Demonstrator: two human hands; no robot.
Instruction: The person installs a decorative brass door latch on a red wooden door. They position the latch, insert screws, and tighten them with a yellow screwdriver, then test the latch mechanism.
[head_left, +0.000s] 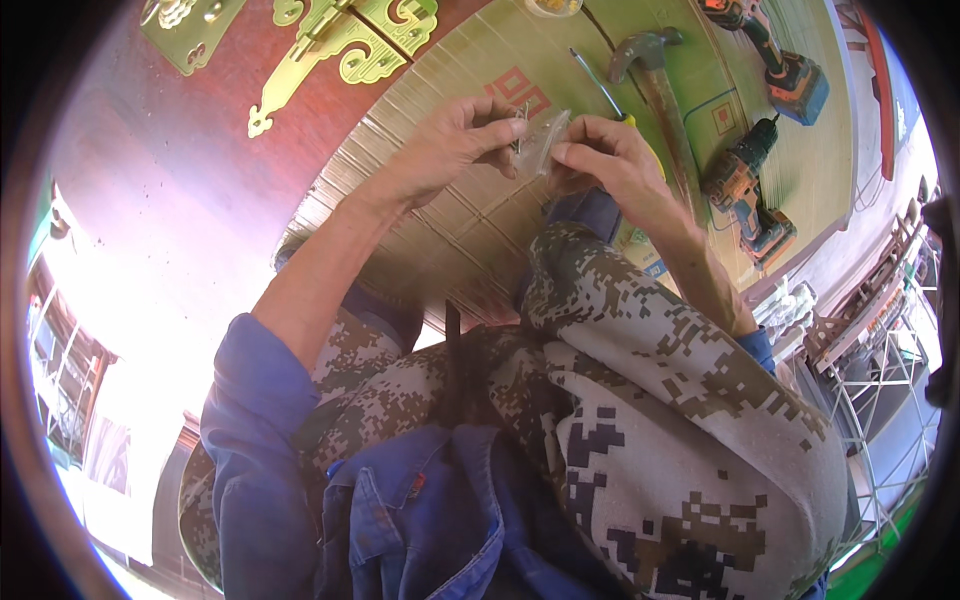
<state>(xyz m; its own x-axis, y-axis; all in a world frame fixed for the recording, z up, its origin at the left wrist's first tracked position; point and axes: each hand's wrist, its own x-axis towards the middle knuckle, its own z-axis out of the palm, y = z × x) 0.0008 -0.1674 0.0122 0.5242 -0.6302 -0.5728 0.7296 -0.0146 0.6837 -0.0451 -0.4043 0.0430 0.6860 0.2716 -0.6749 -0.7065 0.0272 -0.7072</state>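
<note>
My left hand [455,140] is closed in a pinch, with small thin metal pieces [520,122], perhaps screws or nails, showing at its fingertips. Right beside them is a small clear plastic bag [541,148], pinched between the thumb and fingers of my right hand [612,155]. Both hands are close together above flattened cardboard [440,215]. Just beyond the right hand lies a screwdriver [600,85] with a bright yellow-green handle. How many metal pieces are in the fingers cannot be made out.
A claw hammer [670,120] lies to the right of the screwdriver. Two cordless power tools, one upper [775,65] and one lower [745,195], rest at the cardboard's right. Ornate brass hardware [335,50] sits on the dark red panel [190,150] at left. A small container [553,6] stands at the far edge.
</note>
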